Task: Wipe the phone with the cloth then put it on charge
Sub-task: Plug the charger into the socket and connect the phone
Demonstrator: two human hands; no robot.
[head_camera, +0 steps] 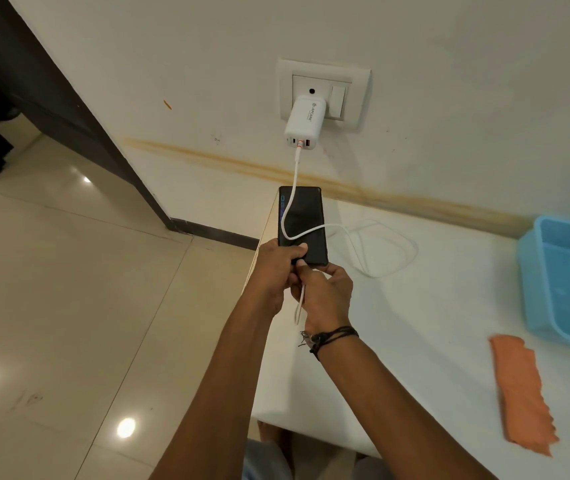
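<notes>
A black phone (306, 216) is held up near the wall, its dark screen facing me. My left hand (273, 271) grips its lower end, thumb on the screen. My right hand (325, 296) pinches the end of the white cable (373, 247) right at the phone's bottom edge; the plug itself is hidden by my fingers. The cable runs from a white charger (303, 123) plugged into the wall socket (323, 93), crosses the screen and loops on the white table (415, 341). The orange cloth (519, 393) lies flat on the table at the right.
A blue plastic basket (567, 278) stands at the table's right edge near the wall. The table's left edge drops to a glossy tiled floor (69, 306). A dark door frame (69, 109) runs along the wall at the left.
</notes>
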